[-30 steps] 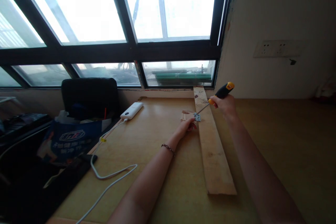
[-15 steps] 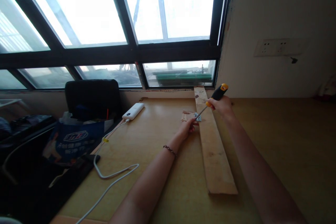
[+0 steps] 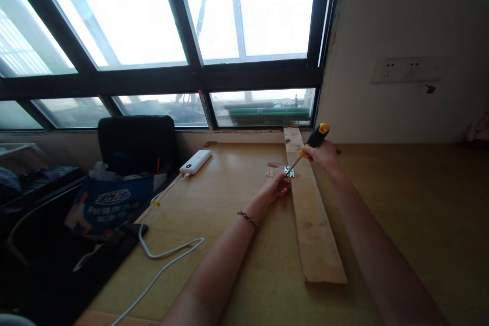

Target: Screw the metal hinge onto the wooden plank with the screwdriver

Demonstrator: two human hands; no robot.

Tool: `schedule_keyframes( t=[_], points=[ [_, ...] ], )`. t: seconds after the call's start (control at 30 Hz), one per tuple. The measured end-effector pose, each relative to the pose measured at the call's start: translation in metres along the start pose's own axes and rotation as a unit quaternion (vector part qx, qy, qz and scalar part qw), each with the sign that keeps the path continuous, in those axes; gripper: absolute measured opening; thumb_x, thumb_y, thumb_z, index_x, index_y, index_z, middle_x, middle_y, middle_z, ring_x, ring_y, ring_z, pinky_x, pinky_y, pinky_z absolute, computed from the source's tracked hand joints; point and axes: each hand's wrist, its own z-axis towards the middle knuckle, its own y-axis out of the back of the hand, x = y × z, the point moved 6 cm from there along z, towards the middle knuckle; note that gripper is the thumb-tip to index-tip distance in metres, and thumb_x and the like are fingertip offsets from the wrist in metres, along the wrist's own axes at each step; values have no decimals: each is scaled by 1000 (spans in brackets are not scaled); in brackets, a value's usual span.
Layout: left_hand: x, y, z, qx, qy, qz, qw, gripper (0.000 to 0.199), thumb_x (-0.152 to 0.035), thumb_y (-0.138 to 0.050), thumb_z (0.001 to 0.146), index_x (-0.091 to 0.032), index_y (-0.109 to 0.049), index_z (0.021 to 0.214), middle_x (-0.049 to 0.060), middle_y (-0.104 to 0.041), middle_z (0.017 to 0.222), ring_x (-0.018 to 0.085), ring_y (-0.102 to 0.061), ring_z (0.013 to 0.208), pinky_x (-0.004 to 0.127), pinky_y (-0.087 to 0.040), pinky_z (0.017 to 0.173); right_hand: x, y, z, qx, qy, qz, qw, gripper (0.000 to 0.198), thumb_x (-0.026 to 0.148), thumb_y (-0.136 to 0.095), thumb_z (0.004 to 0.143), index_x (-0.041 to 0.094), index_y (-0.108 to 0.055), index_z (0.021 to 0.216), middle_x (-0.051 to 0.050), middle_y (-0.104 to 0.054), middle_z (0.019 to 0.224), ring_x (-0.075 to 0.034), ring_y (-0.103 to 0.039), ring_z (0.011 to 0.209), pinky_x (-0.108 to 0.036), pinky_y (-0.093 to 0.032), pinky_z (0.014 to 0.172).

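Gripping the black-and-yellow-handled screwdriver with the fingers of the right hand, pointed at the flat silver metal hinge at the edge of the long pale wooden plank; placing the left hand just beside, unable to tell whether pinching. Probably light, stiff, slick metal; best steadied by the hinge's edges.

In the upper left and centre of the frame was a wide, dark-framed window, through which strong white light entered. At the right, the pale wall was dim and carried a socket panel. A black chair stood at the left, near a yellowish table.
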Motion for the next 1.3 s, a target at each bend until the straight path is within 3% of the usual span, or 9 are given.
schedule_keyframes(
  t=[0.33,0.53,0.7,0.9,1.0,1.07,1.17,1.23,1.3],
  points=[
    [1,-2,1,11,0,6,1000,29,-39,-51,77,-11,-59,74,4,-60,63,5,-47,43,15,-33,39,3,0,-1,12,0,9,1000,17,28,-67,56,15,-58,51,-1,-58,42,-13,-56,40,-19,-44,39],
    [-4,-5,-3,14,-45,-2,999,27,-38,-52,75,-11,-56,71,3,-55,57,3,-37,36,15,-22,34,3,-1,0,27,3,26,999,16,25,-69,54,14,-59,52,-1,-57,42,-12,-55,38,-18,-43,36],
    [-7,-7,-5,22,-69,23,997,32,-44,-53,74,-13,-55,74,0,-52,53,1,-28,32,16,-15,33,9,-2,-5,78,-9,139,987,19,23,-72,53,12,-63,65,-1,-63,53,-9,-53,40,-17,-43,37],
    [-7,-6,-5,17,-64,31,997,32,-44,-48,76,-12,-55,75,0,-51,50,1,-27,30,17,-11,33,21,-1,-17,158,-34,229,960,23,16,-75,47,12,-64,66,-5,-68,70,-14,-63,58,-21,-53,50],
    [-7,-6,-5,10,-69,42,997,35,-46,-47,76,-12,-56,74,0,-51,49,1,-26,29,18,-11,33,22,3,-16,125,-31,154,980,19,18,-76,48,13,-62,60,-6,-67,61,-17,-64,55,-23,-53,48],
    [-7,-6,-6,6,-70,46,996,36,-46,-46,77,-11,-56,72,0,-51,47,1,-26,28,19,-11,33,23,8,-13,58,-6,44,997,20,27,-75,52,14,-60,55,-5,-63,52,-19,-64,53,-23,-51,45],
    [-7,-6,-5,11,-72,47,996,36,-44,-44,78,-11,-56,71,1,-51,46,2,-27,28,20,-11,33,28,11,-13,-34,48,-81,995,26,38,-72,56,16,-58,54,-3,-59,44,-20,-64,55,-23,-49,47],
    [-6,-6,-5,20,-74,48,996,37,-45,-43,79,-11,-57,71,1,-52,46,3,-27,28,20,-11,33,30,8,-14,-33,55,-78,995,24,37,-71,58,16,-60,59,-2,-59,44,-19,-63,53,-22,-48,47],
    [-7,-7,-5,30,-77,48,995,38,-45,-42,79,-11,-57,70,2,-52,46,3,-26,27,20,-10,33,29,3,-15,17,39,-11,999,21,32,-70,59,15,-62,67,-1,-61,48,-16,-61,47,-20,-46,42]
  ],
)
